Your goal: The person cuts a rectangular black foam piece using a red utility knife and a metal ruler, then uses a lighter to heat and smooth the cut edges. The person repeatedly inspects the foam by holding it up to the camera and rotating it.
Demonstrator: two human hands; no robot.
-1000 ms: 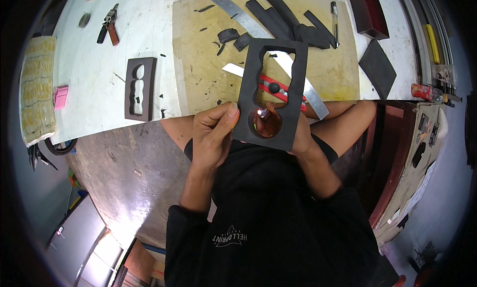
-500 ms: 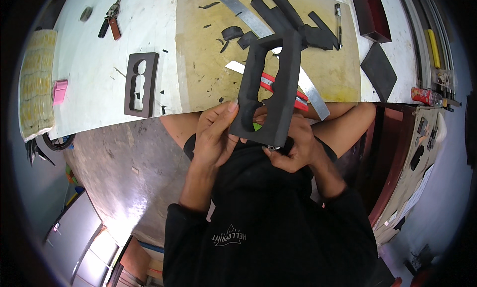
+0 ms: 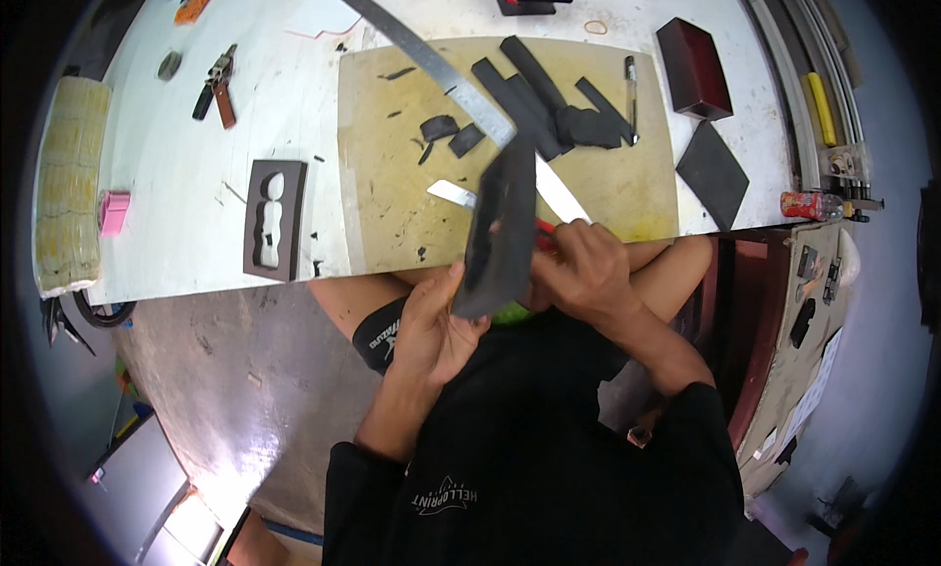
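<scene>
A white table (image 3: 167,213) spans the upper part of the view, and on it lies a tan cutting mat (image 3: 608,189). A pale yellow bundle (image 3: 74,184) lines the table's left end. A steel ruler (image 3: 431,64) runs diagonally across the mat, partly hidden by a dark foam frame (image 3: 507,235) held up at the mat's near edge. The frame is tilted nearly edge-on, slightly blurred, with its hollow side turned to the person's left. The left hand (image 3: 431,331) pinches the frame's lower end, thumb pressed on the near side and fingers beneath. The right hand (image 3: 588,272) is beside the frame's right side, its fingers curled in; whether they grip anything cannot be told. A second foam frame (image 3: 294,223), with a wavy cutout, lies flat on the table left of the mat. A dark red box (image 3: 696,68) stands beyond the mat's right edge, and a black sheet (image 3: 714,174) lies below it. Black foam offcuts (image 3: 593,128) are piled on the mat, with a pen (image 3: 631,100) just beside them. A red-bodied cutter (image 3: 452,194) lies behind the held frame, blade out to the left. A hinged hand tool (image 3: 223,105) rests at the upper left, above a small pink object (image 3: 115,213).
</scene>
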